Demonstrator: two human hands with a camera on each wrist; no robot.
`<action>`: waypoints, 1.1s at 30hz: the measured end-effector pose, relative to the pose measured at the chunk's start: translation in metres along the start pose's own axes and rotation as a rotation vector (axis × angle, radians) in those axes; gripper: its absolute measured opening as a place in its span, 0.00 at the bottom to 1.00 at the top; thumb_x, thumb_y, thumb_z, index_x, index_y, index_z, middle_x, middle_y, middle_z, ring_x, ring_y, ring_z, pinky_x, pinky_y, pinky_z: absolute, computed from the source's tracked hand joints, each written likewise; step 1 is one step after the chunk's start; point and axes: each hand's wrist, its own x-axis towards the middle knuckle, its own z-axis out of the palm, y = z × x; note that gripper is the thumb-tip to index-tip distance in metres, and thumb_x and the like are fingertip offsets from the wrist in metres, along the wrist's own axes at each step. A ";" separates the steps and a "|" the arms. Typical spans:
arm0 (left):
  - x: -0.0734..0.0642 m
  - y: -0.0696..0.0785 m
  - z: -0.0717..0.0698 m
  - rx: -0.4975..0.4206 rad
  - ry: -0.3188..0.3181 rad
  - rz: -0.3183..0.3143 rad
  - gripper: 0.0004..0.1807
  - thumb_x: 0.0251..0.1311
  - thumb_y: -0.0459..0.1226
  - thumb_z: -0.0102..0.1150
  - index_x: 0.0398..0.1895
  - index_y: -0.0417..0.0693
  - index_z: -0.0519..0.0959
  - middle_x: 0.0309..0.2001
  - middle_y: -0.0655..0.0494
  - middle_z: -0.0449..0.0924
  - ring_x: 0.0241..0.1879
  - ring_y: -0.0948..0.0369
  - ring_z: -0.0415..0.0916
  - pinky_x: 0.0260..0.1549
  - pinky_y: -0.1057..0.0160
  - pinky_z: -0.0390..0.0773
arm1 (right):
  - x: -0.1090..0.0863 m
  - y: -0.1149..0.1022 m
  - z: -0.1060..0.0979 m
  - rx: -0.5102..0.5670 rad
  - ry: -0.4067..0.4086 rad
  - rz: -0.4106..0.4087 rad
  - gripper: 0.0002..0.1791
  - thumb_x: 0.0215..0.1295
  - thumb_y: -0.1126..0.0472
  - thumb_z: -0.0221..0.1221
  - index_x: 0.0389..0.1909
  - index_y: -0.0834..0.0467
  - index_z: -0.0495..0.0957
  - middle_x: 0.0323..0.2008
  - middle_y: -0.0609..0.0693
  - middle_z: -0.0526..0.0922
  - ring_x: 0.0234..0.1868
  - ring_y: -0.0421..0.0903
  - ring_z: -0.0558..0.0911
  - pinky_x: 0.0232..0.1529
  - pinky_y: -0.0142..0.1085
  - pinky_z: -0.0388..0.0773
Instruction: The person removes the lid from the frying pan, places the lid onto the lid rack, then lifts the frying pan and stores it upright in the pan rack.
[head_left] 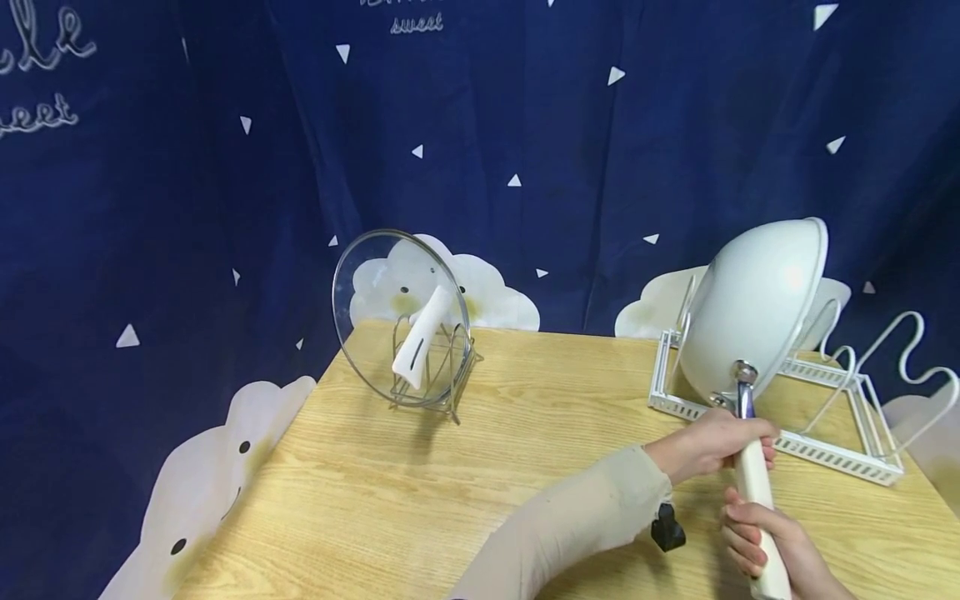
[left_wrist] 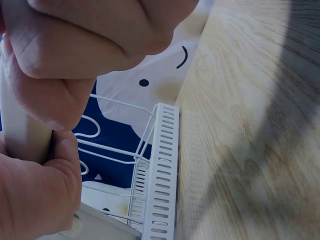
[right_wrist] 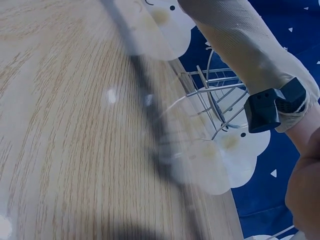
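Observation:
A white wok stands tilted on its side over the left part of a white metal rack, its rounded underside facing left. Whether it rests in the rack or just above it, I cannot tell. Its cream handle points down toward me. My left hand grips the handle's upper part, by the metal neck. Lower down, my right hand holds the same handle with curled fingers. In the left wrist view, fingers wrap the handle close up. The right wrist view barely catches a hand at its right edge.
At the back left, a glass lid with a white handle leans upright in a small wire stand. White wavy wire dividers rise from the rack's right side. A dark blue curtain hangs behind the wooden table.

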 end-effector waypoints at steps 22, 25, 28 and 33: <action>0.011 0.003 -0.007 -0.069 -0.112 -0.091 0.11 0.55 0.27 0.57 0.17 0.39 0.73 0.15 0.52 0.71 0.14 0.60 0.68 0.34 0.61 0.82 | 0.000 -0.009 0.002 -0.004 0.143 0.137 0.24 0.73 0.67 0.19 0.38 0.57 0.67 0.20 0.49 0.46 0.18 0.43 0.47 0.21 0.32 0.48; 0.013 0.003 -0.007 -0.074 -0.118 -0.092 0.12 0.56 0.28 0.57 0.16 0.40 0.72 0.15 0.52 0.71 0.14 0.60 0.68 0.36 0.60 0.81 | 0.000 -0.012 0.003 -0.065 0.192 0.170 0.23 0.74 0.66 0.20 0.36 0.55 0.67 0.19 0.45 0.53 0.18 0.42 0.48 0.21 0.30 0.51; 0.015 0.002 -0.007 -0.078 -0.126 -0.099 0.11 0.57 0.28 0.57 0.17 0.39 0.73 0.15 0.52 0.71 0.14 0.60 0.69 0.37 0.60 0.81 | -0.001 -0.016 0.003 -0.134 0.255 0.209 0.22 0.75 0.65 0.22 0.35 0.54 0.68 0.21 0.42 0.64 0.18 0.39 0.55 0.21 0.28 0.58; 0.017 0.002 -0.007 -0.088 -0.137 -0.104 0.10 0.57 0.29 0.57 0.19 0.37 0.74 0.14 0.52 0.71 0.13 0.61 0.69 0.38 0.59 0.81 | -0.002 -0.021 0.003 -0.273 0.393 0.259 0.18 0.75 0.64 0.29 0.33 0.53 0.67 0.22 0.40 0.71 0.20 0.36 0.69 0.23 0.26 0.70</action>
